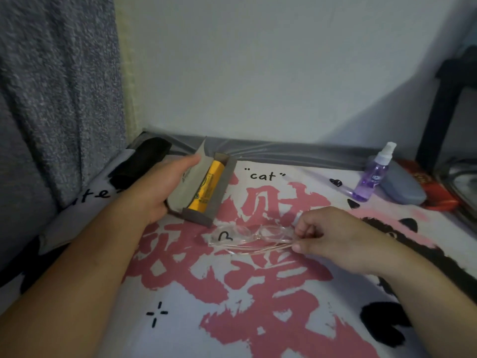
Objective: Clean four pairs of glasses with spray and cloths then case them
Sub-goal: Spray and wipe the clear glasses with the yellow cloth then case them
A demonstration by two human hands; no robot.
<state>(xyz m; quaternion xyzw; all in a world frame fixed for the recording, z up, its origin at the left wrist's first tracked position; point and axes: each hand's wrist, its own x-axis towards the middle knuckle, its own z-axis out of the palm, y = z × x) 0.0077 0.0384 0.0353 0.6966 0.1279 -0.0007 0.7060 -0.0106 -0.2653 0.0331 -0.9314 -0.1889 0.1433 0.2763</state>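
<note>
My left hand [157, 188] grips an open grey glasses case [222, 187] by its raised flap; a folded yellow cloth [207, 187] lies inside it. My right hand [333, 237] pinches the folded temples of a clear-framed pair of glasses [245, 235], held low over the printed bedsheet [258, 293], lenses pointing left toward the case. A purple spray bottle [371, 177] stands at the back right. Beside it lies a closed grey-blue case [402, 187]. A black case [139, 164] lies at the back left, behind my left hand.
A grey towel [51, 99] hangs at the left. The white wall [258, 73] runs right behind the bed. A red object [438, 200] and a dark frame [444, 99] sit at the far right edge.
</note>
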